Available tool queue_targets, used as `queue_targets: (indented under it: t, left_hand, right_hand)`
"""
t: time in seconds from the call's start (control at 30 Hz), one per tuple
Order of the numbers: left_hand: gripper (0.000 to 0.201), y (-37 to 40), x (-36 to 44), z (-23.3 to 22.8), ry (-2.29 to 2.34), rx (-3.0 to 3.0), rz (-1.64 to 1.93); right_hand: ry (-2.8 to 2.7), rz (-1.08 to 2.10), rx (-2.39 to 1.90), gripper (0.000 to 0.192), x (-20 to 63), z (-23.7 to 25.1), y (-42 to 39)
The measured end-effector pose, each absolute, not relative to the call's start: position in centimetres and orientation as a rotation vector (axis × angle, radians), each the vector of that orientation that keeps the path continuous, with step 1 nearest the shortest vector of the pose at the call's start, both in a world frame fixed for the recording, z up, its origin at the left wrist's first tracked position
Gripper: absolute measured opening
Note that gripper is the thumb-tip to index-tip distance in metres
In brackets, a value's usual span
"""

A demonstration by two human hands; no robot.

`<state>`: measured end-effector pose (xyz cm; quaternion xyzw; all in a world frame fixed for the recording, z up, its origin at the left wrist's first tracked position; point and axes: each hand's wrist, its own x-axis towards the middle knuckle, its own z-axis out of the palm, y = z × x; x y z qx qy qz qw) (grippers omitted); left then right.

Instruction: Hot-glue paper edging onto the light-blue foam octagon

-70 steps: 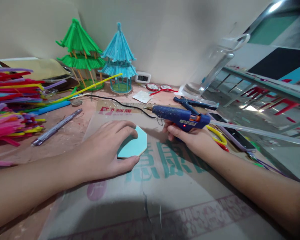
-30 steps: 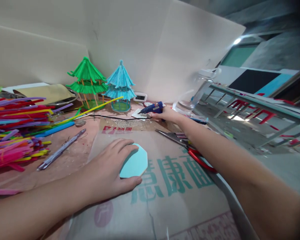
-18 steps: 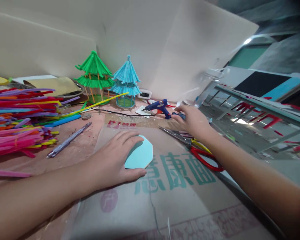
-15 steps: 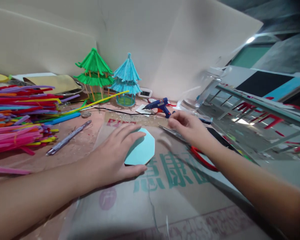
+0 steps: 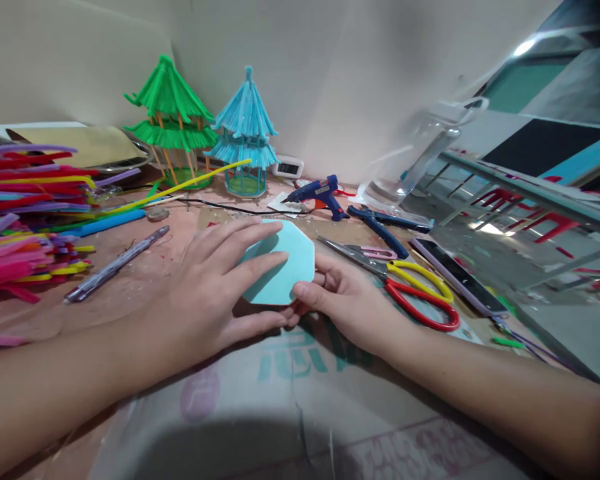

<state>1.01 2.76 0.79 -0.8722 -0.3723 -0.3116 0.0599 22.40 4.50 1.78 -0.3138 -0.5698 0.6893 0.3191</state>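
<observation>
A light-blue octagonal card [image 5: 293, 257] is held in front of me, tilted slightly, above a printed cardboard sheet [image 5: 260, 413]. My left hand [image 5: 207, 283] spans its left side, fingers lying over the top face and thumb along the near edge. On the right edge, my right hand [image 5: 347, 300] pinches the card, thumb on top and the other fingers curled underneath. Right of that hand lie scissors [image 5: 423, 303] with one red and one yellow handle loop. A pink-handled cutter [image 5: 377, 253] is partly behind the blades.
Green [image 5: 173, 120] and blue [image 5: 245, 130] pagoda models stand at the back. A glue gun [image 5: 317, 195], pliers [image 5: 385, 230], a phone [image 5: 457, 277] and a clear plastic jug [image 5: 405, 160] are to the right. Pipe-cleaner bundles [image 5: 25, 207] and a pen [image 5: 117, 263] lie left.
My right hand has come from near the scissors to the card and grasped its right edge. The card now looks tilted up off the cardboard. My view has shifted, uncovering the pliers and phone.
</observation>
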Motion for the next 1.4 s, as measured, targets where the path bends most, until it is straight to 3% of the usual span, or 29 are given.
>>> queue_targets:
  t: [0.53,1.4]
  left_hand:
    - [0.042,2.8,1.2,0.3,-1.164,-2.791,-1.047]
    - [0.028,2.9,1.0,0.1,-1.160,-2.866,-1.135]
  right_hand:
    - [-1.521,1.853,-0.810,0.055,22.3,1.2,4.3]
    - [-1.491,1.870,-0.761,0.049,22.2,0.7,4.5]
